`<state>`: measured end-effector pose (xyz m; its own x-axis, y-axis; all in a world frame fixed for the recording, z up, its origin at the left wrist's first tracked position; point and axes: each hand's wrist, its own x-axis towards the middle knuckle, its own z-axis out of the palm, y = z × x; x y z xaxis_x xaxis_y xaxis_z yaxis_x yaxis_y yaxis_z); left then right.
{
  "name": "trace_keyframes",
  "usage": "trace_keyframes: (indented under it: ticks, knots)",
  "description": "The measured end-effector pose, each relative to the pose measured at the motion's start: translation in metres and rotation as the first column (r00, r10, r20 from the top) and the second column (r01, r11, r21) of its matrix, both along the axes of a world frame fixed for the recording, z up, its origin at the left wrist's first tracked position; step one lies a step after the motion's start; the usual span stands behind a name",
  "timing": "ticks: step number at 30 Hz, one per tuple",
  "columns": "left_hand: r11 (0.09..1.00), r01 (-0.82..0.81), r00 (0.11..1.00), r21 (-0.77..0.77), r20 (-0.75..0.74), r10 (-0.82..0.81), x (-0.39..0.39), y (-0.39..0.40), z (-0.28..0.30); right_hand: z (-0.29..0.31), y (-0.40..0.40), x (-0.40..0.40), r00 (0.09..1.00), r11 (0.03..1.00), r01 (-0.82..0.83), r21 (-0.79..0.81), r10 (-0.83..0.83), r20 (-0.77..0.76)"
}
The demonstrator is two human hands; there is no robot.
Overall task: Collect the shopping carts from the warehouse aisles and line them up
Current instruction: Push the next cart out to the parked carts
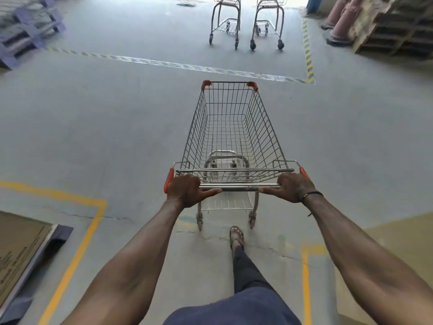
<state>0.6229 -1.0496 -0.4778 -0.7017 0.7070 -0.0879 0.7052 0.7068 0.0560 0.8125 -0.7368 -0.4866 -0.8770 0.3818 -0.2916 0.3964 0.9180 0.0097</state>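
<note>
Cart point(230, 134): empty wire, judged light, stiff, free-rolling | hold: handle bar point(239, 186) ends | left hand point(187, 191), right hand point(293, 187) both gripping it

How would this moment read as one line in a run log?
hands: left, right grip handle | object: empty wire shopping cart with orange corners | ahead: two parked metal carts

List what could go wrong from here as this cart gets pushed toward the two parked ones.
1. The pushed cart may run into the two parked carts ahead if it is not slowed.
2. The wooden pallets on the right narrow the approach; a drift could clip them.
3. The sandalled foot trails right behind the rear wheels and might get caught.
</note>
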Motion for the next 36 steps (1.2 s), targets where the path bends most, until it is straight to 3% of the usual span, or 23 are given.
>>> trace_keyframes:
  ticks: [11, 19, 36]
  knots:
    - [0.988, -0.143, 0.988, -0.054, 0.048, 0.146, -0.208, 0.124, -0.003, 0.008, 0.140, -0.242, 0.993, 0.992, -0.110, -0.061, 0.112, 0.024]
    - [0.987, -0.161, 0.987, -0.012, 0.015, 0.162, -0.350, 0.186, -0.002, 0.007, 0.212, -0.406, 0.983, 0.983, -0.179, -0.031, 0.180, 0.036]
    - [0.994, -0.094, 0.995, -0.051, 0.020, 0.095, -0.744, 0.289, -0.002, 0.012, 0.302, -0.773, 0.994, 0.991, -0.099, -0.085, 0.102, 0.037]
